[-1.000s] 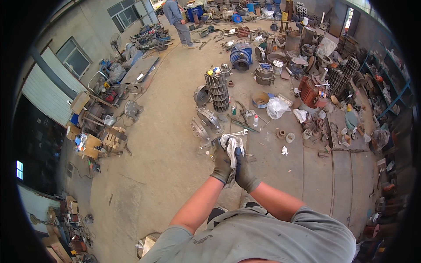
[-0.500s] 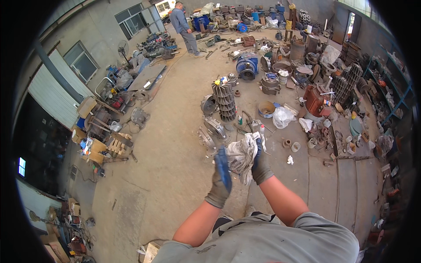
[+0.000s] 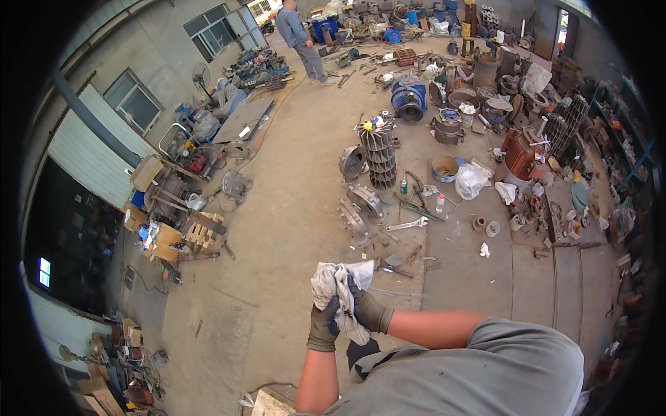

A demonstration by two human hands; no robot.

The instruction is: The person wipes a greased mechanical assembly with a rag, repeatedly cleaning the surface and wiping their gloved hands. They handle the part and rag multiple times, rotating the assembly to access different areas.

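Observation:
A crumpled whitish rag point(image 3: 330, 279) is bunched up in front of my body, its lower end hanging down between my wrists. From the left, my gloved left hand point(image 3: 323, 326) is closed on the rag. On the other side my gloved right hand point(image 3: 370, 310) presses into the same cloth, its fingers partly hidden in the folds. Both gloves are grey with dark blue palms. Just beyond my hands, a hammer point(image 3: 397, 271) and an adjustable wrench point(image 3: 408, 224) lie on the concrete floor.
Round metal end covers point(image 3: 365, 201) and an upright finned motor casing point(image 3: 379, 156) stand ahead. Further off sits a blue motor point(image 3: 408, 99). Machine parts crowd the right, with an orange-brown motor housing point(image 3: 520, 154). A person point(image 3: 298, 41) stands at the far left.
My hands have come nearer my body and to the left with the rag. My left hand, apart from the cloth before, now grips it. The view has shifted, uncovering the wrench and hammer.

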